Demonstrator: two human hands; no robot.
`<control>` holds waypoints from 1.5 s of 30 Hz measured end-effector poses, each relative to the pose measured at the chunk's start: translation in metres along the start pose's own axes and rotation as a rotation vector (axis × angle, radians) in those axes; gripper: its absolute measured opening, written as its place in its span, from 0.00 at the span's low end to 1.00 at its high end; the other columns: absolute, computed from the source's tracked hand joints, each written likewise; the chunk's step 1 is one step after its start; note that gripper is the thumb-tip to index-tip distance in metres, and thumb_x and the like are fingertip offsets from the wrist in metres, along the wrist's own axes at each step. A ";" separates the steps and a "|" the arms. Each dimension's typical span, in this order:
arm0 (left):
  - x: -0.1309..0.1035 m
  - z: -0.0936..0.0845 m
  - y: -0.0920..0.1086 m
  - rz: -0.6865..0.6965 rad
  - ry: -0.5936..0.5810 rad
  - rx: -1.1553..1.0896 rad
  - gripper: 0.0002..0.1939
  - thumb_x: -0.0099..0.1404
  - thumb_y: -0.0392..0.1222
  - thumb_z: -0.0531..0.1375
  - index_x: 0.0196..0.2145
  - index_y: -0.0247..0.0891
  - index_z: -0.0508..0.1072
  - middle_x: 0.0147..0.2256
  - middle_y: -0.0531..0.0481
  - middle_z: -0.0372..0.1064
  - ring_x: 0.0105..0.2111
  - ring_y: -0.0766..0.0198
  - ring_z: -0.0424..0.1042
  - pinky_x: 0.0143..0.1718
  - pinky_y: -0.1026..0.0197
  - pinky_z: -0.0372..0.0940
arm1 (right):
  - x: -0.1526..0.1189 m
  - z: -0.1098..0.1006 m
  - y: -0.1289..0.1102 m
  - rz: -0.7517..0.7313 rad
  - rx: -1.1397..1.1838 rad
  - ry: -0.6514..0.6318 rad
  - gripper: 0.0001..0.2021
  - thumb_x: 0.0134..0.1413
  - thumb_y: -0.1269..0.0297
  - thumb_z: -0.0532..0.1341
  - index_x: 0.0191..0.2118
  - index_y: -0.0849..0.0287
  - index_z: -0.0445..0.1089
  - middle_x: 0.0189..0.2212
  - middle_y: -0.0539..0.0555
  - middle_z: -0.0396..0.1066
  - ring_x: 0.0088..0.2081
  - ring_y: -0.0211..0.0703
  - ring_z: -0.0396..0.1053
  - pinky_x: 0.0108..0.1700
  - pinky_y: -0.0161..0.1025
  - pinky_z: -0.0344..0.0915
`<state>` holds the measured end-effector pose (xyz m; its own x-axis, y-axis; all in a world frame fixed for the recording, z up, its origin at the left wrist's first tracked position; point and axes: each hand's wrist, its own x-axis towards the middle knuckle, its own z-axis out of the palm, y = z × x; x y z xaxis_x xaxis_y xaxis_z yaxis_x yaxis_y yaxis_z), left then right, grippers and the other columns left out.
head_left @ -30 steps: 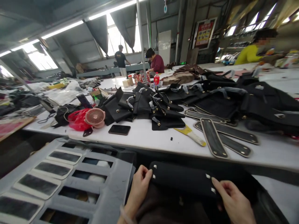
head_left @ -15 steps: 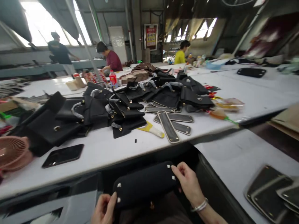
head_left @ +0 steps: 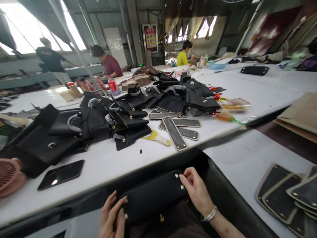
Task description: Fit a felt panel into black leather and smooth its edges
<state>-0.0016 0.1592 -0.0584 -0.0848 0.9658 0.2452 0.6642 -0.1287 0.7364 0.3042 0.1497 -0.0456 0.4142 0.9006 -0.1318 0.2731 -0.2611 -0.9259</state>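
Note:
A black handbag (head_left: 153, 198) lies across my lap with its long flat base facing up. Small pale squares mark the corners of the base, and a gold clasp (head_left: 161, 217) shows below it. My right hand (head_left: 196, 191), with a silver bracelet at the wrist, pinches the bag's right end beside two of the squares. At the other end, my left hand (head_left: 112, 215) has its fingers spread and stretched out, the tips touching the edge. The bag's underside is hidden.
Black handbags (head_left: 99, 122) with wrapped handles heap on the white table (head_left: 119, 168). Nearer are studded strips (head_left: 174, 134), a yellow-handled tool (head_left: 157, 137), a phone (head_left: 61, 174) and a pink fan (head_left: 11, 178). Studded panels (head_left: 279, 198) stack at right. Several people work behind.
My left fingers have opened from a pinch and spread along the bag's left end. My right hand keeps its pinch. The view has shifted slightly to the right.

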 end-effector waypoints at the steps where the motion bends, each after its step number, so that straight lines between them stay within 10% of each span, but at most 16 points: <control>1: 0.001 -0.002 -0.001 0.033 -0.072 0.022 0.16 0.67 0.48 0.52 0.43 0.48 0.77 0.61 0.49 0.59 0.59 0.52 0.62 0.60 0.47 0.59 | 0.002 -0.002 0.000 -0.018 -0.013 -0.016 0.15 0.58 0.47 0.55 0.37 0.55 0.61 0.21 0.42 0.49 0.23 0.38 0.56 0.28 0.36 0.59; 5: 0.005 -0.008 0.000 0.067 -0.268 0.013 0.18 0.67 0.42 0.49 0.45 0.48 0.77 0.61 0.48 0.61 0.61 0.52 0.60 0.61 0.42 0.57 | 0.014 -0.015 -0.001 -0.063 -0.050 -0.152 0.19 0.55 0.49 0.56 0.46 0.56 0.67 0.23 0.43 0.52 0.25 0.40 0.57 0.31 0.38 0.60; 14: 0.014 -0.015 0.033 -0.025 -0.287 -0.035 0.15 0.65 0.41 0.51 0.39 0.43 0.77 0.58 0.43 0.66 0.58 0.52 0.64 0.61 0.42 0.56 | 0.033 -0.023 -0.026 -0.140 -0.060 -0.322 0.22 0.46 0.55 0.58 0.47 0.56 0.73 0.47 0.55 0.71 0.48 0.51 0.67 0.51 0.45 0.63; 24: 0.027 -0.010 0.067 -0.157 -0.255 -0.022 0.06 0.59 0.42 0.61 0.29 0.40 0.67 0.50 0.43 0.71 0.51 0.51 0.69 0.52 0.49 0.62 | 0.035 -0.014 -0.028 0.001 -0.001 -0.373 0.22 0.42 0.56 0.59 0.42 0.62 0.74 0.38 0.56 0.76 0.38 0.49 0.72 0.37 0.40 0.69; 30: 0.027 -0.007 0.062 -0.122 -0.343 -0.036 0.18 0.62 0.41 0.58 0.50 0.42 0.71 0.53 0.45 0.69 0.52 0.56 0.69 0.54 0.53 0.63 | 0.028 -0.007 -0.013 -0.007 -0.029 -0.379 0.26 0.49 0.48 0.59 0.48 0.61 0.72 0.39 0.57 0.76 0.40 0.52 0.73 0.40 0.44 0.72; 35: 0.027 -0.005 0.056 0.102 -0.401 0.239 0.22 0.66 0.36 0.54 0.56 0.51 0.69 0.62 0.49 0.60 0.64 0.49 0.54 0.62 0.34 0.51 | 0.027 -0.006 -0.010 -0.501 -0.399 -0.285 0.21 0.61 0.61 0.52 0.58 0.54 0.67 0.59 0.56 0.64 0.61 0.54 0.59 0.62 0.56 0.56; 39: 0.030 -0.007 0.061 0.347 -0.551 0.370 0.32 0.65 0.28 0.49 0.60 0.61 0.62 0.64 0.57 0.55 0.66 0.52 0.50 0.62 0.29 0.43 | 0.024 -0.006 -0.022 -0.864 -0.776 -0.465 0.34 0.54 0.78 0.50 0.63 0.38 0.59 0.63 0.44 0.57 0.66 0.54 0.50 0.62 0.63 0.52; 45: 0.033 -0.012 0.065 0.419 -0.643 0.417 0.38 0.60 0.24 0.52 0.61 0.63 0.60 0.64 0.55 0.55 0.63 0.50 0.55 0.61 0.32 0.52 | 0.018 -0.004 -0.032 -1.000 -0.880 -0.591 0.44 0.40 0.84 0.51 0.64 0.42 0.57 0.65 0.48 0.53 0.65 0.58 0.51 0.63 0.63 0.49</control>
<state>0.0302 0.1803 0.0051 0.5793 0.8135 -0.0517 0.7751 -0.5301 0.3438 0.3064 0.1733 -0.0167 -0.6148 0.7823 0.1000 0.7499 0.6191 -0.2333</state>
